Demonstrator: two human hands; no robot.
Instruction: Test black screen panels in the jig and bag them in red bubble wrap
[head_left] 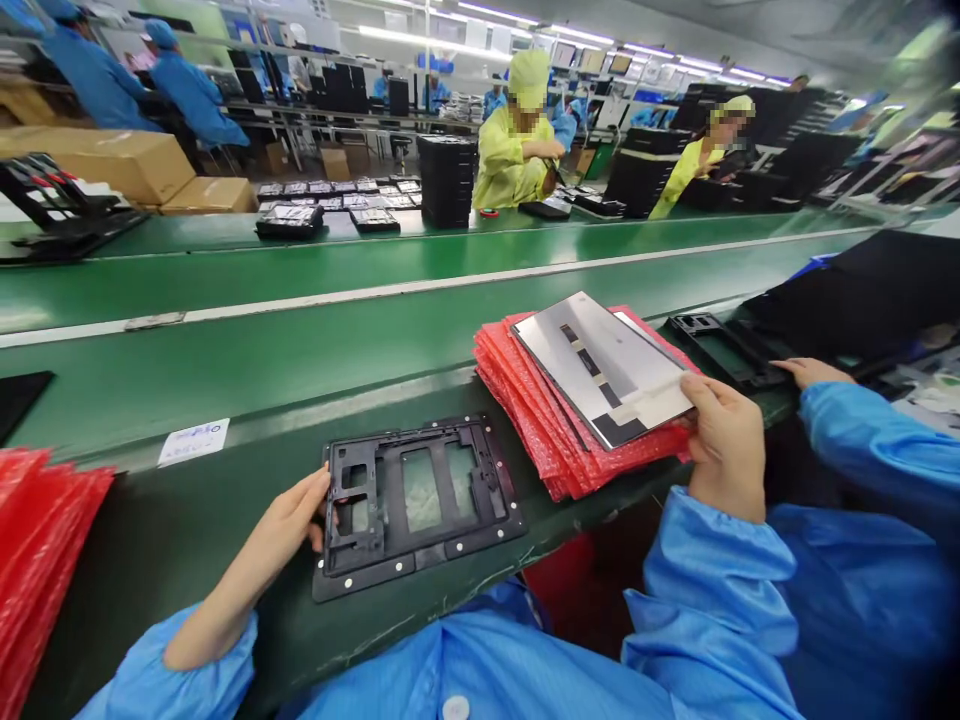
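My left hand [289, 520] grips the left edge of a black plastic fixture frame [420, 505], which lies flat on the green bench and has several rectangular openings. My right hand [724, 445] holds the near corner of a thin silver-backed display panel [600, 365]. The panel, with dark strips on its back, rests tilted on a stack of red bubble bags [540, 400]. The fixture frame and the stack lie side by side, apart from each other.
A co-worker's hand [814, 372] in a blue sleeve rests near a second black fixture [724, 350]. More red bags [41, 540] lie at the left. A green conveyor [300, 300] runs behind the bench, with workers and black stacks beyond it.
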